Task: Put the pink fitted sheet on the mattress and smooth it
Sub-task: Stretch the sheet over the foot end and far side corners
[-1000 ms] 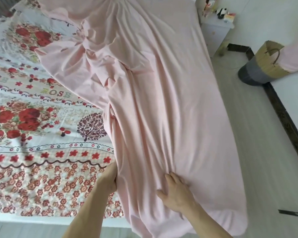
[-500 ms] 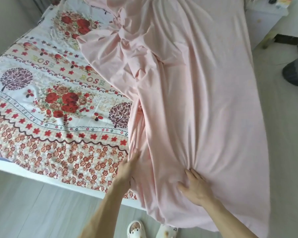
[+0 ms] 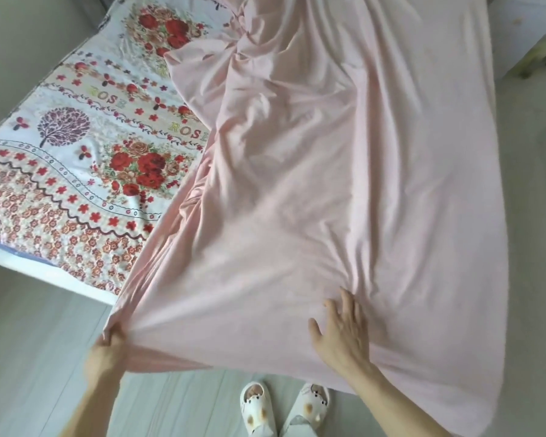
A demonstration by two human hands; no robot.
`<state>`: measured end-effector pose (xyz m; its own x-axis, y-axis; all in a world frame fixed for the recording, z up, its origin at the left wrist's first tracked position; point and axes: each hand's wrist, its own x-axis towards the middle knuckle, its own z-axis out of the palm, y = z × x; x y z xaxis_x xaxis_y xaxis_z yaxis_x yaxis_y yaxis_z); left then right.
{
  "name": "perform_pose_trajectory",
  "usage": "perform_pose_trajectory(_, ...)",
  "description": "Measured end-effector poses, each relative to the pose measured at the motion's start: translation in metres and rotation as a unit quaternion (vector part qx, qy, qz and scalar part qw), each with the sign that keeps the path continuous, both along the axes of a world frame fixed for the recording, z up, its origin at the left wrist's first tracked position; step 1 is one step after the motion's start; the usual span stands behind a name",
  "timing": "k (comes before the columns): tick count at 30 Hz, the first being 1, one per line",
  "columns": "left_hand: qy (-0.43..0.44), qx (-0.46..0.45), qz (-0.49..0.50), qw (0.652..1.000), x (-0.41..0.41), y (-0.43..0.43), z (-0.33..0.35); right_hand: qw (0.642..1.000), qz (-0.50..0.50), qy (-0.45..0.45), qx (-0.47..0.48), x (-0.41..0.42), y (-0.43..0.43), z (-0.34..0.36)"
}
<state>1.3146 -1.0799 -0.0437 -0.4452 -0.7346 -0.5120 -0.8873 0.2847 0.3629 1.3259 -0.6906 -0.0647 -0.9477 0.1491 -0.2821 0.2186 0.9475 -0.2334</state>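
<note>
The pink fitted sheet [image 3: 344, 171] covers the right half of the mattress and hangs over its near and right edges. Its left part lies bunched in folds along the middle. The mattress [image 3: 76, 171], in a white cover with red roses, shows bare on the left. My left hand [image 3: 109, 345] grips the sheet's near left edge, pulled taut off the foot of the bed over the floor. My right hand [image 3: 344, 335] presses flat on the sheet near the foot edge, fingers spread.
I stand at the foot of the bed in white slippers [image 3: 284, 408] on a pale plank floor [image 3: 29, 357]. A grey wall [image 3: 19, 42] runs along the bed's left side. A white nightstand [image 3: 530, 29] stands at the far right.
My left hand took hold of the sheet's edge and pulled it down and left, off the foot of the bed. The sheet spread wider there. My view swung left; my right hand stayed pressing.
</note>
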Motion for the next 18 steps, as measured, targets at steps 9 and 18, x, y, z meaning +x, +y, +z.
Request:
perform_pose_trajectory(9,0.156,0.213,0.040,0.964,-0.039,0.040,0.017,0.986,0.063,-0.057,-0.146,-0.008,-0.073,0.005)
perform_pose_trajectory(18,0.145,0.052,-0.274,0.949,0.015,0.034,0.013,0.950,0.037,-0.060,-0.304,-0.073,-0.195,0.060)
